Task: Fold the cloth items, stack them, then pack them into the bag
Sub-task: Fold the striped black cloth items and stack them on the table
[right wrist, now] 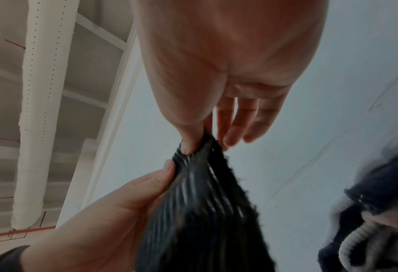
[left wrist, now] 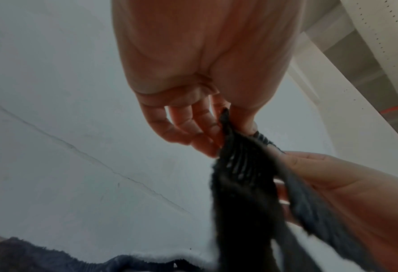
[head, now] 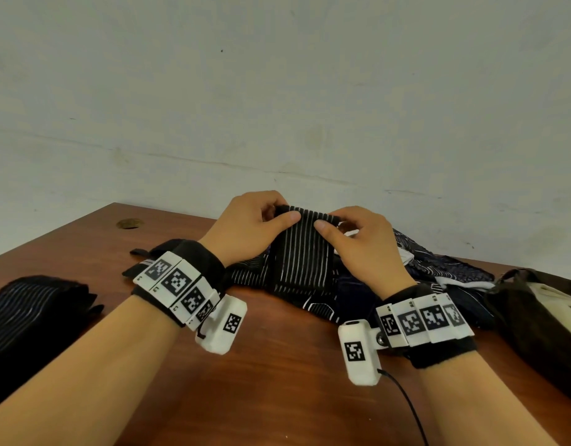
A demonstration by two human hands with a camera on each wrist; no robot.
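Hands meet at the top edge of a black cloth item with thin white stripes [head: 301, 249], raised above the brown wooden table [head: 277, 365]. The left hand [head: 248, 230] and the right hand [head: 364, 246] each pinch that edge, thumb over fingers. For a clean fold the corners probably need matching first. A folded striped dark cloth [head: 33, 313] lies left, a dark brown bag [head: 515, 304] right.

A brown wooden table [head: 261, 365] bears a folded striped cloth [head: 29, 310], a heap of dark cloths [head: 422, 272] and a brown bag [head: 541, 320].
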